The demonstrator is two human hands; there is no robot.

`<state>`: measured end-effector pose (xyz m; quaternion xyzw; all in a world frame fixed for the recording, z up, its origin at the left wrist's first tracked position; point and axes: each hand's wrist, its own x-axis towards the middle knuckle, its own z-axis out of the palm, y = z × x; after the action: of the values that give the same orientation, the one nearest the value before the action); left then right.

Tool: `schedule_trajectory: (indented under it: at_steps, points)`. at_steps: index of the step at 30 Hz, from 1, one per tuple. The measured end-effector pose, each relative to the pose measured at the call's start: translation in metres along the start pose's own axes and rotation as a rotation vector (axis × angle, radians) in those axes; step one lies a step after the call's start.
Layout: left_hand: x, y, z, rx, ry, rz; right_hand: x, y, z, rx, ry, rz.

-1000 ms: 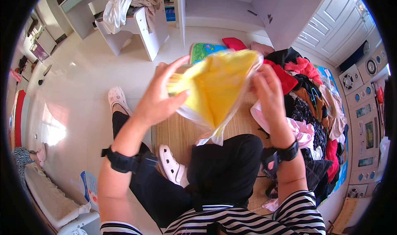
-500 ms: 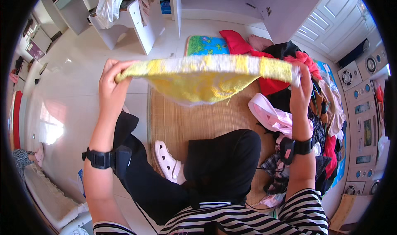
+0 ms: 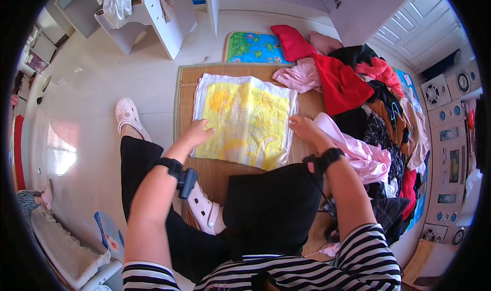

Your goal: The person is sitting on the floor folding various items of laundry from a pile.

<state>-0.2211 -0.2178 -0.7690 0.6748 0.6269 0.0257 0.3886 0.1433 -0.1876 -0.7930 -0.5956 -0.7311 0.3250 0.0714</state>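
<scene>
A yellow and white towel lies spread nearly flat on a woven straw mat, a soft crease running down its middle. My left hand rests over the towel's left side, thumb and finger a little apart, gripping no fabric that I can see. At the opposite edge, my right hand has its fingertips against the towel's border, slightly parted and loosely bent. Part of the fingers of each hand is hidden from above.
On the right is a heap of clothes, with a red garment, a pink garment and dark pieces. A blue patterned play mat shows behind. My pale clog is close to the towel's near left corner. A white desk stands far left.
The towel has come down from the air, where both hands held it stretched, onto the straw mat. Both hands have lowered and moved closer together, and their grip has loosened.
</scene>
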Motion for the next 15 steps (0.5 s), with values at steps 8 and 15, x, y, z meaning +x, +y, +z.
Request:
schedule_trajectory:
  at_steps: [8,15]
  points:
    - [0.007,-0.028,0.076,-0.195,0.064,-0.058,0.096,0.050,0.041,-0.009,0.552,0.204]
    - [0.033,-0.028,0.051,-0.302,0.545,-0.031,0.090,-0.025,0.026,0.206,0.508,0.041]
